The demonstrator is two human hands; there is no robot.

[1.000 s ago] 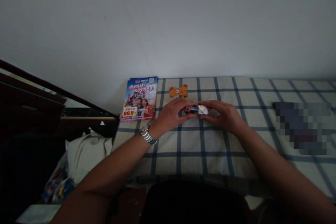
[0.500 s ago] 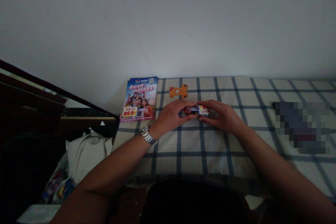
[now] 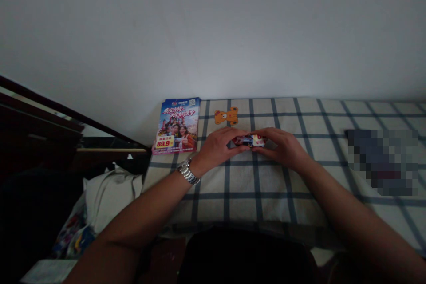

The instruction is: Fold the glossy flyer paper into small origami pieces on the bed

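Observation:
Between my two hands is a small folded piece of printed paper point(image 3: 248, 140), coloured like the flyers, with red figures on a pale patch at its right end. My left hand point(image 3: 222, 144), with a metal watch at the wrist, pinches its left end between thumb and fingers. At the right end, the thumb and fingers of my right hand point(image 3: 280, 146) close on it. The fingertips of both hands nearly meet and hide part of the paper. Up and to the left lies a stack of colourful flyers point(image 3: 177, 126) marked 89.9.
A checked cloth point(image 3: 239, 177) covers the bed-like surface, which meets a white wall point(image 3: 233, 31). An orange bear figure point(image 3: 226, 116) lies beyond my hands. At the right is a dark, blurred-out object point(image 3: 379, 159). White bags point(image 3: 113, 195) sit lower, past the left edge.
Both hands stay in almost the same place on the folded paper. Its top edge looks slightly lower; the fingers have shifted only a little.

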